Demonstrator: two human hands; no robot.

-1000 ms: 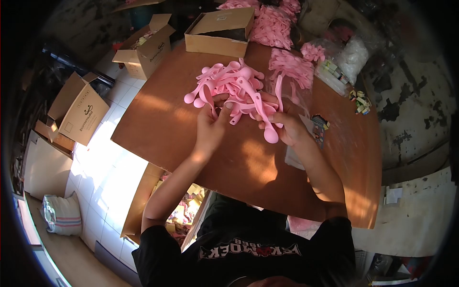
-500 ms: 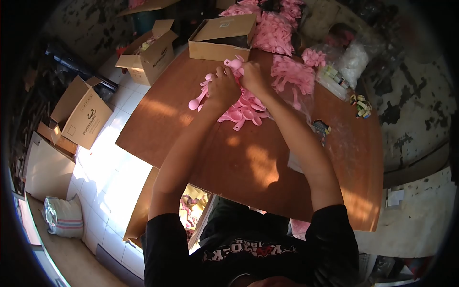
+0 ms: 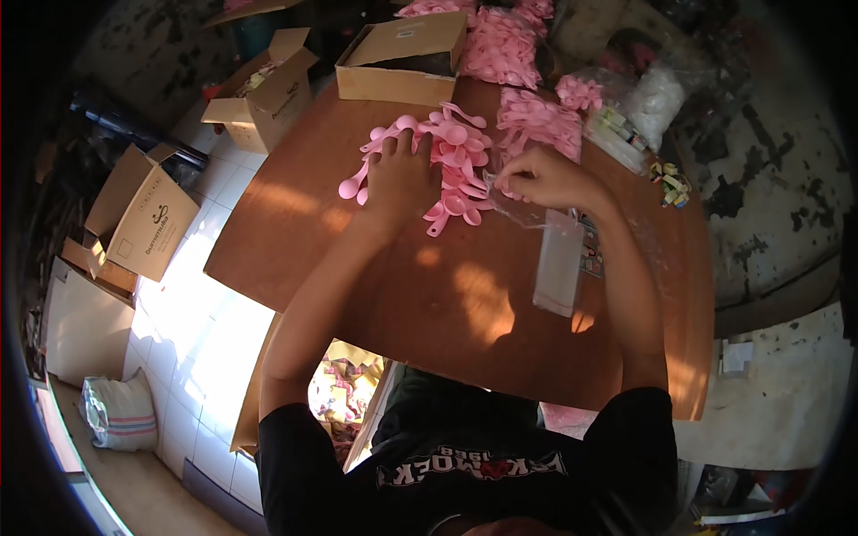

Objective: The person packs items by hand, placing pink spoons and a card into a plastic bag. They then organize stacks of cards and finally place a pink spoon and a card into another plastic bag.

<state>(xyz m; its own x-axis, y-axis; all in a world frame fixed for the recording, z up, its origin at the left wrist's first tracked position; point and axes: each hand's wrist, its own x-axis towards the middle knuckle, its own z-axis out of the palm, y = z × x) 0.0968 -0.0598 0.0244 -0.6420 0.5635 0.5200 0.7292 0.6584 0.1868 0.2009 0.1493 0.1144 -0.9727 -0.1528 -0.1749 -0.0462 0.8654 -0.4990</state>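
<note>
Pink spoons (image 3: pixel 461 159), loose heap, upper middle of frame, on brown worktop (image 3: pixel 407 295). Spoons overlap, mostly unsorted by look; some hidden under the left hand (image 3: pixel 402 183).

Progress, my read: partway. Done side: upper bag (image 3: pixel 502 46) at top centre and nearer bag (image 3: pixel 542 123) just right of heap both hold many pink pieces, likely same spoons. Left side: loose heap sits outside any bag. Can't tell if either bag is sealed, or the final count. Flat clear sleeve (image 3: pixel 559 263) lies right of centre, looks unfilled; its long axis runs near vertical in frame, slight tilt.

Direction: no common heading in heap. Far-left spoon (image 3: pixel 351 188) has bowl to lower left, handle running up and right. Top spoon (image 3: pixel 465 113) has bowl at right end, handle toward upper left. Bottom spoon (image 3: pixel 436 223) points its holed handle end to lower left. Long axes cross at mixed angles, most lying low or leaning on neighbours.

Hands: left one is palm down on heap's left part, fingers a bit apart and bent; grip on a spoon can't be told. Right hand (image 3: pixel 552 181) is just right of heap, thumb and fingertips close together near clear plastic; small pink bit shows at fingertips, can't tell if pinched.
</note>
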